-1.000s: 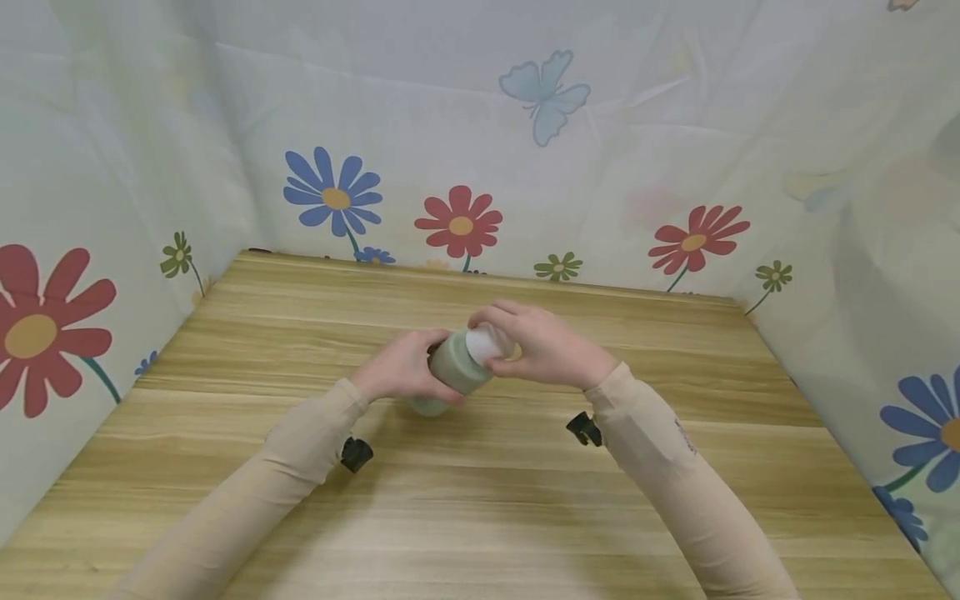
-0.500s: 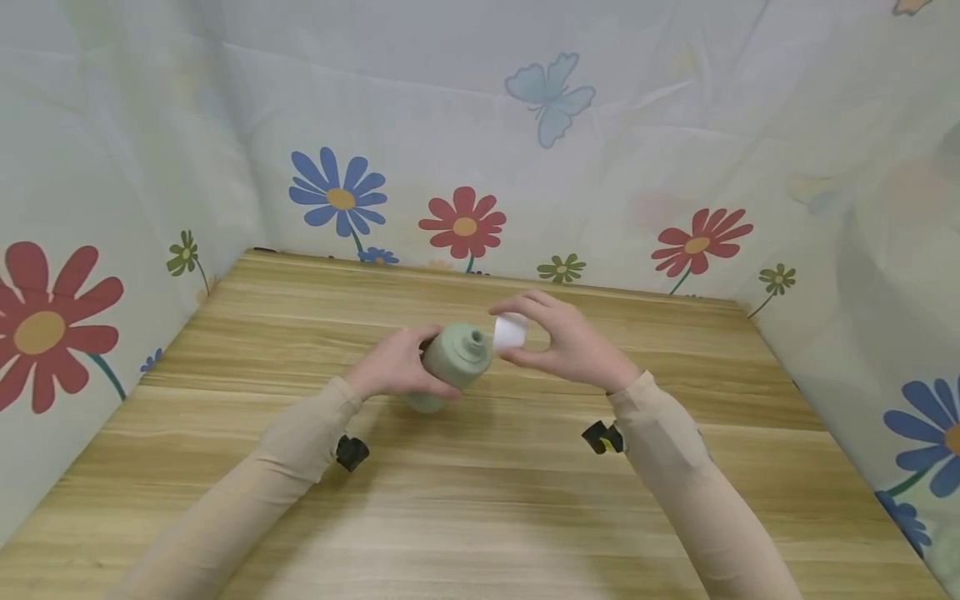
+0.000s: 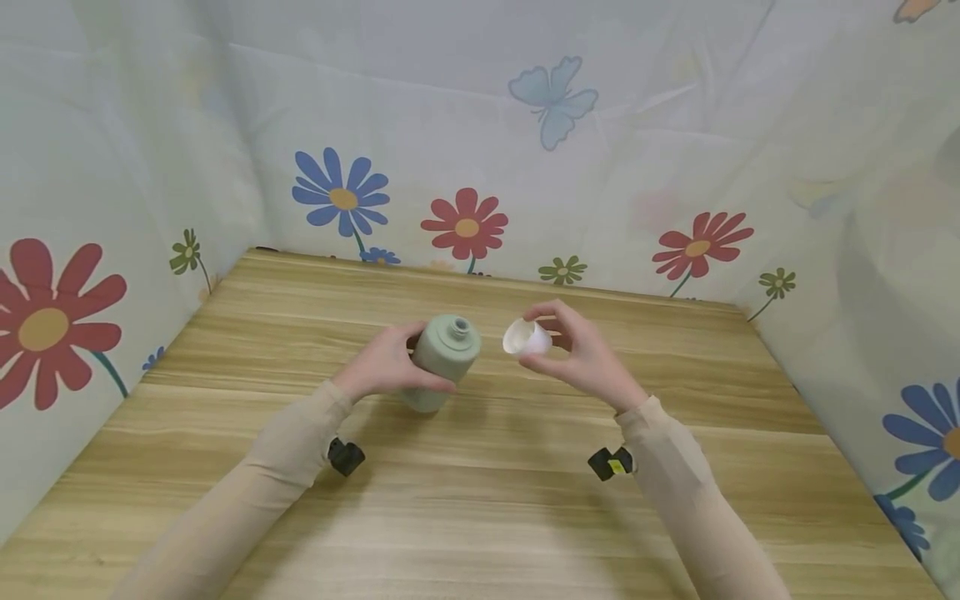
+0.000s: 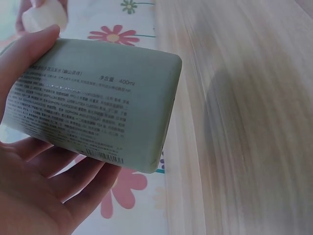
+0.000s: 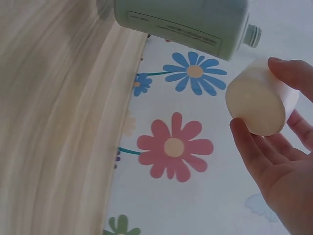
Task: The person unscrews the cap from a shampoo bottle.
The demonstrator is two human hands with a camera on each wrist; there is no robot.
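Observation:
My left hand (image 3: 384, 364) grips a pale green bottle (image 3: 448, 354) round its body, thumb on the near side. The bottle tilts away from the table, its bare threaded neck (image 5: 252, 35) uncovered. Small dark print and "400ml" cover the bottle's side (image 4: 98, 103) in the left wrist view. Just right of the neck, my right hand (image 3: 585, 358) holds a white cap (image 3: 534, 340) between thumb and fingers. In the head view the cap's hollow side faces left, apart from the bottle. The right wrist view shows the cap (image 5: 257, 105) close below the neck.
A wood-grain table (image 3: 480, 500) lies under both hands. White cloth walls (image 3: 420, 100) printed with flowers and a butterfly stand at its back and sides. Black wrist devices, one on the left (image 3: 346, 457) and one on the right (image 3: 609, 463), hang below the sleeves.
The cap was over the bottle's neck; my right hand has lifted it off, moved it right and turned its hollow side into view. The left hand has shifted slightly left, tilting the bottle more upright.

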